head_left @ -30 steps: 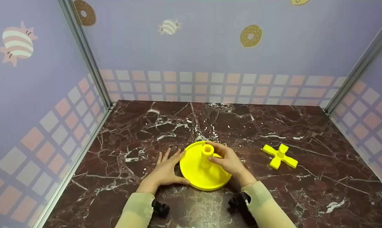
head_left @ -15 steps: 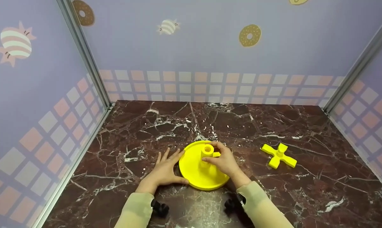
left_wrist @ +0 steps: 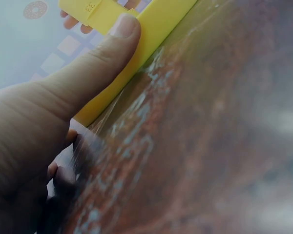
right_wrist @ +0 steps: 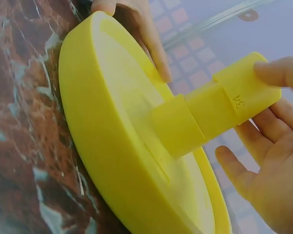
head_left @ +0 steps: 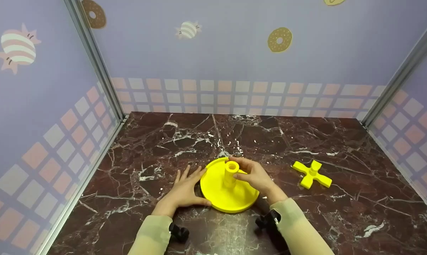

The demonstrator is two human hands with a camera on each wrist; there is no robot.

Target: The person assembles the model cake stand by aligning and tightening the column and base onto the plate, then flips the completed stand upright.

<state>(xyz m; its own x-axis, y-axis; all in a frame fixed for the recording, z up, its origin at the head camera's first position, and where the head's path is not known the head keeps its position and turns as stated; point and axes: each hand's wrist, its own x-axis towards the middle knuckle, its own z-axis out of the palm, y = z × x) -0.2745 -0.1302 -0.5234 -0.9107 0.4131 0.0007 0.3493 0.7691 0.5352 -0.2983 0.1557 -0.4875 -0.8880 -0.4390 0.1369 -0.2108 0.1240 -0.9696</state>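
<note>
While left hand (head_left: pixel 182 193), splayed, touches yellow dish (head_left: pixel 234 202), right hand (head_left: pixel 258 179) seemingly pinches post (head_left: pixel 230 177)

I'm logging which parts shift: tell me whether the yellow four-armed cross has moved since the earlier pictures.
No. In the head view, the yellow four-armed cross keeps its place and angle against the veining of the marbled tabletop.

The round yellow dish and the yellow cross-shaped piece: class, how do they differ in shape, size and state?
The dish is round and rimmed; the cross-shaped piece has four arms.
The dish is clearly larger than the cross-shaped piece.
The left hand touches the dish; neither of the hands touches the cross-shaped piece.
Both are yellow and rest on the marbled tabletop.
</note>
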